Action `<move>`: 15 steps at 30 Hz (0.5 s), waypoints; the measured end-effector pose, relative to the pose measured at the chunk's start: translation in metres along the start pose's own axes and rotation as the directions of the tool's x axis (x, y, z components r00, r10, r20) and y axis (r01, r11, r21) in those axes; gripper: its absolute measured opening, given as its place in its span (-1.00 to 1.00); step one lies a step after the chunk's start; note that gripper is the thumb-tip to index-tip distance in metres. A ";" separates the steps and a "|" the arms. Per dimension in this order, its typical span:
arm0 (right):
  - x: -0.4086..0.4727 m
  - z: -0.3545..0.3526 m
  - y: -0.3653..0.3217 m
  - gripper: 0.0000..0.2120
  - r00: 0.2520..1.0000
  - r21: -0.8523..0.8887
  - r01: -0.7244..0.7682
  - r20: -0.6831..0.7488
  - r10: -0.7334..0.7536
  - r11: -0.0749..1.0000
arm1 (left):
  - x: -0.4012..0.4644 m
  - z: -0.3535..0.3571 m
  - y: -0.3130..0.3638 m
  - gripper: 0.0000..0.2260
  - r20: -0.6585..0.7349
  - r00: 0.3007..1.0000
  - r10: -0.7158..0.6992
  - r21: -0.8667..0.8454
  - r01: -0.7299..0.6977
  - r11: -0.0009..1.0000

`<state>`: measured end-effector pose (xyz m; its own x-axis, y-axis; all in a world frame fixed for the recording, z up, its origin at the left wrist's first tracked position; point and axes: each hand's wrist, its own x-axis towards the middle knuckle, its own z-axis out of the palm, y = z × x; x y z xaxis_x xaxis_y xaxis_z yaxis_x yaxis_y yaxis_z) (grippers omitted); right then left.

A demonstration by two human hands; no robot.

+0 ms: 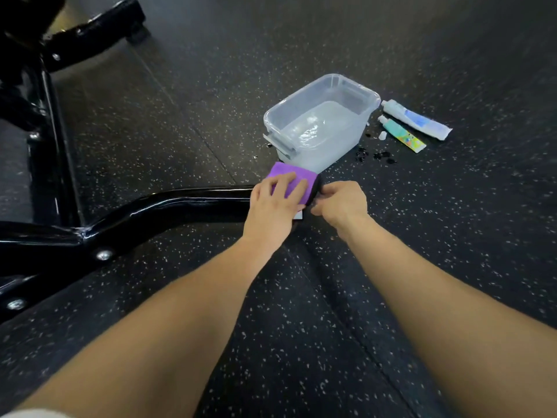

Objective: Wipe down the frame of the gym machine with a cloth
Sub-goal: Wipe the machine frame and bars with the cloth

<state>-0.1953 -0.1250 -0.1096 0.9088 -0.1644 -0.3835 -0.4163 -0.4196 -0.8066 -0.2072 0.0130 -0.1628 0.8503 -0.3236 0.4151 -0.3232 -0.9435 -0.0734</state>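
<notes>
Wiping was the step in hand as I read it: my left hand (pixel 275 196) lay spread over the purple cloth (pixel 291 180), fingers fairly straight and pressing it down onto the far end of the black frame tube (pixel 193 202) that ran along the speckled rubber floor (pixel 331 297). My right hand (pixel 342 203) sat just beside the cloth at the tube's end cap, fingers curled in; whether they pinched the cloth's edge, held the cap, or held nothing I could not tell, since the fingertips were hidden. A small pale thing showed under the left hand, too hidden to name. Just beyond the cloth stood a clear plastic tub (pixel 272 122) with water in it, and two tubes (pixel 417 123) lay on the floor beside the tub with dark droplets near them. The tube swept left from my hands through a bend to a bolted joint (pixel 104 254), and more black frame rose beyond it. I judged the job barely begun, with only the end section under the cloth. The next move called for steady downward pressure and a slide of the cloth leftward along the tube, wrapping it round the curve rather than skimming the top.
</notes>
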 end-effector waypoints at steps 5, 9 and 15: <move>-0.012 -0.009 0.003 -0.66 0.999 -0.118 0.045 -0.004 -0.046 0.992 | -0.010 -0.012 -0.013 -0.38 -0.068 0.983 0.173 -0.005 -0.174 0.985; -0.025 -0.004 -0.008 -0.79 0.983 -0.274 0.171 -0.022 -0.184 0.946 | -0.015 -0.016 -0.027 -0.40 -0.036 0.979 0.201 0.010 -0.201 0.980; -0.028 0.024 -0.026 -0.75 0.936 -0.489 0.316 0.017 -0.353 0.813 | -0.033 -0.023 -0.071 -0.42 -0.051 0.991 0.122 0.021 -0.121 0.992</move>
<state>-0.2106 -0.0881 -0.0890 0.9966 0.0098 -0.0821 -0.0378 -0.8294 -0.5574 -0.2220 0.0919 -0.1502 0.7821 -0.4320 0.4491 -0.4148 -0.8987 -0.1421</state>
